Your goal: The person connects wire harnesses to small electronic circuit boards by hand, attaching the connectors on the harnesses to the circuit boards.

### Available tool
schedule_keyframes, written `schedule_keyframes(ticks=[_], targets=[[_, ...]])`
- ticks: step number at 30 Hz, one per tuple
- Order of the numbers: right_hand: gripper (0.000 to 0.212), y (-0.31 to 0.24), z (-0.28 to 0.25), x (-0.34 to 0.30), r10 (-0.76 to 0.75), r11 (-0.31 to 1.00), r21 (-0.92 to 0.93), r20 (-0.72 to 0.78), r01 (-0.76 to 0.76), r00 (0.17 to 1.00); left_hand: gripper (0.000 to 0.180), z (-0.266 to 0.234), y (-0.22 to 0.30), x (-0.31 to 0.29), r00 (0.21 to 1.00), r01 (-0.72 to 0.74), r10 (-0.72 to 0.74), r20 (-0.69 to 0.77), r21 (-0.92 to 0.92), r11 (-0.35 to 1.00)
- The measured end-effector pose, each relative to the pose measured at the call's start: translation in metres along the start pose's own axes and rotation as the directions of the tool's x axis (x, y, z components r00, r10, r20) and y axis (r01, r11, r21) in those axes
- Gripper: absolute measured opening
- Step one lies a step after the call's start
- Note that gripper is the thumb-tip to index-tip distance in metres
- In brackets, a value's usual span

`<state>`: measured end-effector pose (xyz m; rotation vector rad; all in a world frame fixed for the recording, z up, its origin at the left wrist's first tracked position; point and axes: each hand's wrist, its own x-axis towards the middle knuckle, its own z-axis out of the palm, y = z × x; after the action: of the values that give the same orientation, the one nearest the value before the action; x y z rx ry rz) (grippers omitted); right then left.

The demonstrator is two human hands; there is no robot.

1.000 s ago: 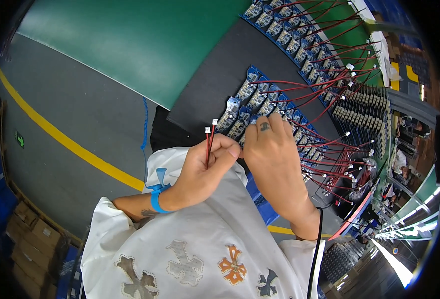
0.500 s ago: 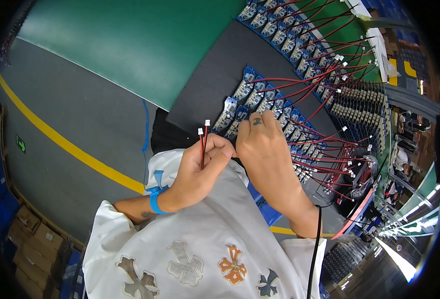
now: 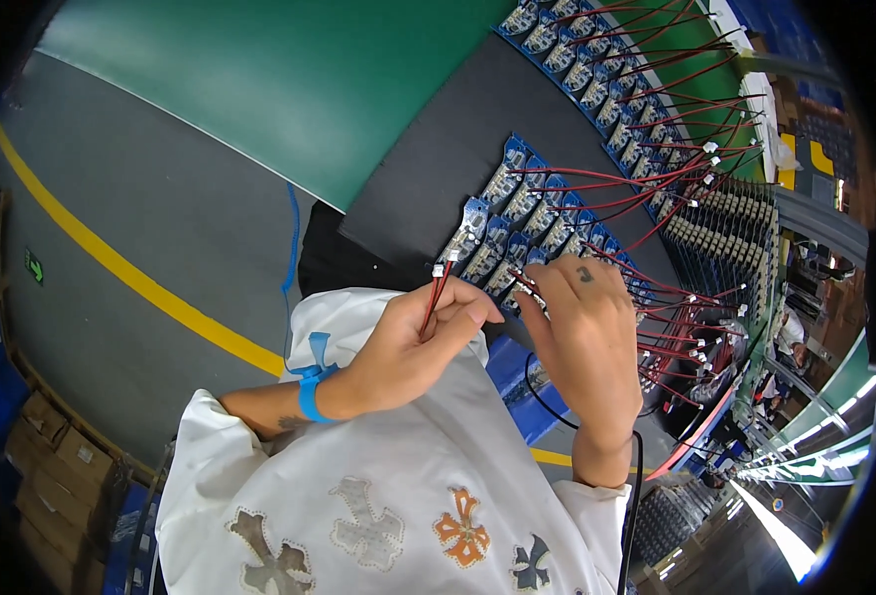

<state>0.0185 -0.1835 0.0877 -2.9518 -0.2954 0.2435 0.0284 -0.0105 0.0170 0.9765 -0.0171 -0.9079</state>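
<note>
My left hand, a blue band on its wrist, is closed around red-and-black connector cables; two white plugs stick up above the fingers. To its right and apart from it, my right hand reaches over the near panel of blue circuit boards. Its thumb and fingers pinch a short red-and-black cable just above the boards; the fingertips partly hide the cable's end. Several other red-and-black cables run from the boards toward the right, ending in white plugs.
The boards lie on a black mat on a green table. A second panel of boards is farther back, beside stacked parts. A black cord hangs by my right forearm. Cartons stand at lower left.
My right hand has moved right, away from my left hand, and a short cable now shows at its fingertips. My left hand has shifted slightly right, still holding its cables.
</note>
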Motion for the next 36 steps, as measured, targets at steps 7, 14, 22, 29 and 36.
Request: schedule_keyframes(ticks=[7, 14, 22, 29, 36], targets=[[0.022, -0.001, -0.005, 0.000, 0.100, 0.994, -0.037, -0.060, -0.103, 0.993, 0.015, 0.000, -0.004, 0.000, 1.000, 0.029, -0.029, -0.006, 0.006, 1.000], [0.009, 0.007, 0.001, 0.001, 0.029, 0.993, -0.116, 0.045, -0.023, 0.999, 0.013, 0.000, -0.001, -0.002, 0.998, 0.023, -0.024, 0.057, 0.013, 1.000], [0.005, 0.009, 0.007, 0.002, 0.010, 0.996, -0.085, 0.041, -0.007, 0.999, 0.013, -0.002, 0.001, -0.001, 0.998, 0.036, -0.037, 0.059, 0.012, 0.999], [0.006, 0.006, 0.014, 0.004, -0.032, 0.989, -0.145, 0.057, 0.040, 0.998, 0.014, 0.001, 0.003, 0.000, 0.996, 0.043, -0.042, 0.083, -0.002, 0.999], [0.013, 0.004, -0.003, 0.007, -0.042, 0.997, 0.064, -0.101, 0.048, 0.994, 0.016, 0.003, 0.006, -0.002, 0.985, 0.074, -0.066, 0.157, -0.045, 0.996]])
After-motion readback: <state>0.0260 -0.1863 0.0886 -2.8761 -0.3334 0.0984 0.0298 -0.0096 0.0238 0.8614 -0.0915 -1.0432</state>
